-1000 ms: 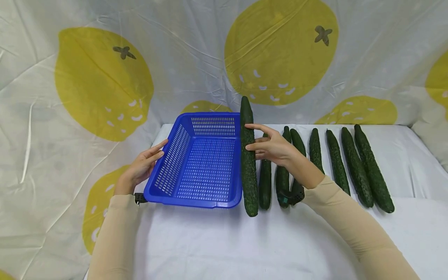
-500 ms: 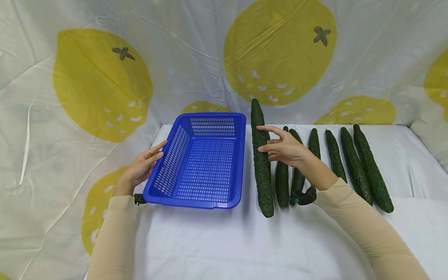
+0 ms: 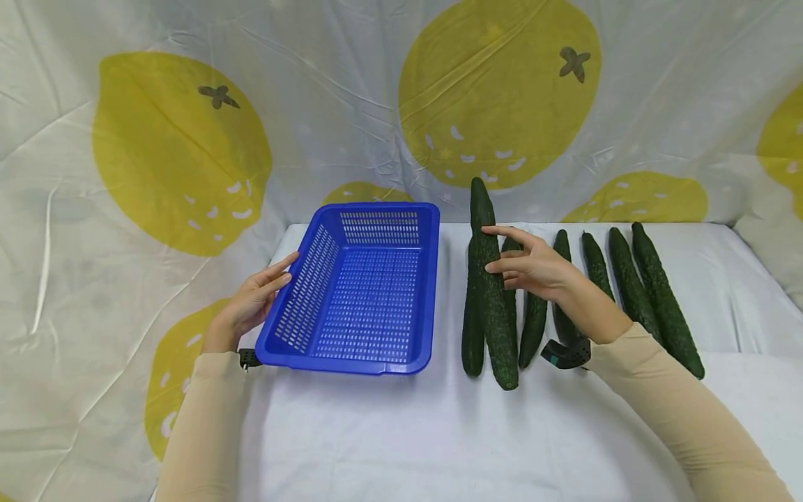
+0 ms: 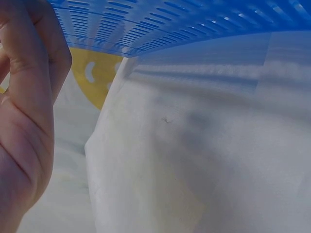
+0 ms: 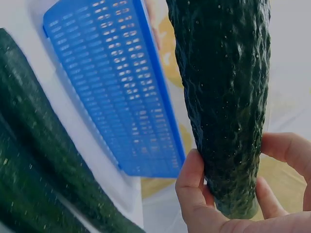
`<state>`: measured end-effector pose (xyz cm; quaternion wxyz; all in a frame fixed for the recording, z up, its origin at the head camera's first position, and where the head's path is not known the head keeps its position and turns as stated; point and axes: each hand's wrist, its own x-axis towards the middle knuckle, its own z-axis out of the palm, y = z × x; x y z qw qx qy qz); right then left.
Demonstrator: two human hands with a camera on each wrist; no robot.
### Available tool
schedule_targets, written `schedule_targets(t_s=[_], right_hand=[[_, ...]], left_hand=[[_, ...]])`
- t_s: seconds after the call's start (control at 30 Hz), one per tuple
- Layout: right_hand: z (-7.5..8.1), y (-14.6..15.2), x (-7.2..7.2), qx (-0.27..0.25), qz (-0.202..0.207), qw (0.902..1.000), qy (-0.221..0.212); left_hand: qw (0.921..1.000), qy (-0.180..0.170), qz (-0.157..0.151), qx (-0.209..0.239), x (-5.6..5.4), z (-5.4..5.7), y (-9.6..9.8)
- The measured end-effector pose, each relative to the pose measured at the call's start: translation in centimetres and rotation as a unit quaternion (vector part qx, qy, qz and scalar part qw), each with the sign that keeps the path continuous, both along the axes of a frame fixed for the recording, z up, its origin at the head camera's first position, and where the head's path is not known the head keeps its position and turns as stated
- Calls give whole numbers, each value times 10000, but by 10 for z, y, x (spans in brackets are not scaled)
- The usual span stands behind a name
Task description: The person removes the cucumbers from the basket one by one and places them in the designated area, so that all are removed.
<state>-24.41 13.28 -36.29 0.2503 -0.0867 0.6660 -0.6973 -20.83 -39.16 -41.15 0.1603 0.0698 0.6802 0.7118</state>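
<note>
My left hand [image 3: 256,303] grips the left rim of a blue plastic basket [image 3: 433,293], fingers at its outer side. Nothing lies in the basket. In the left wrist view, the basket's slotted wall [image 4: 146,19] stands over the white cloth. To the right of it, my right hand [image 3: 539,268] holds a long dark green cucumber [image 3: 498,321] between thumb and fingers. Up close in the right wrist view, fingers [image 5: 192,187] pinch this bumpy cucumber [image 5: 226,97] near one end. It overlaps another cucumber [image 3: 473,328] in the head view.
More cucumbers [image 3: 665,300] lie in a row on the white-covered table [image 3: 439,446], reaching to the right side. My right forearm passes over part of the row. Behind the table hangs a lemon-print cloth [image 3: 351,104].
My right hand has moved right with the cucumber, from beside the basket's right rim to over the row, uncovering a cucumber left of it. Left hand and basket have stayed put.
</note>
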Motion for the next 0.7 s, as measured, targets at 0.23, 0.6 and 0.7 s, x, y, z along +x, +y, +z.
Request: schedule_targets(t_s=[0.23,0.6,0.7], right_hand=[[-1,18,2,-73,-16,9998,-189],[-8,50,1,242,-117,9996,-69],[-10,59,1,191,-147,9997,-109]], left_hand=[[10000,-27,-30,47,1,0,0],[10000,-2,12,-8,1,1,1],[10000,-15,25,4,0,1,1]])
